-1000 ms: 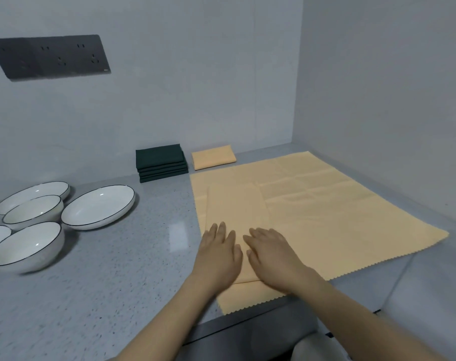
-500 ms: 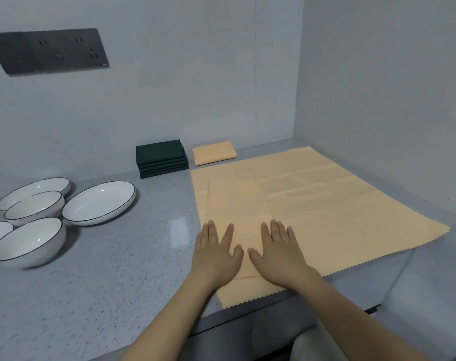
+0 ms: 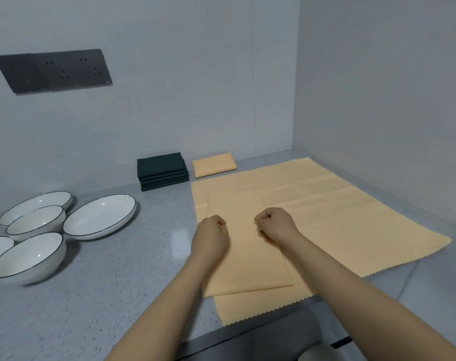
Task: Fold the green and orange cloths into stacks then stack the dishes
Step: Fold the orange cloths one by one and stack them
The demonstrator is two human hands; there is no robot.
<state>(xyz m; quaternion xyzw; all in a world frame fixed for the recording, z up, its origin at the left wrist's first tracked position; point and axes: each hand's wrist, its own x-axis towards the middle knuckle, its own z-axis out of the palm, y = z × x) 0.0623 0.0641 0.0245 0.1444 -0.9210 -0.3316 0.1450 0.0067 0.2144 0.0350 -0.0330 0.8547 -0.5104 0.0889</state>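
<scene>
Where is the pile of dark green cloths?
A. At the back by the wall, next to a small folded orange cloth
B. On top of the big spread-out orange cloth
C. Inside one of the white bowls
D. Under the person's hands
A: the dark green cloths sit stacked by the back wall, just left of the small folded orange cloth.

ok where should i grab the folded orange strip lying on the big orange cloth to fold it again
Pinch the folded orange strip at its two near corners, coming from the counter's front edge. It lies flat and long, running away from the person, so lifting that short end folds it over.
</scene>
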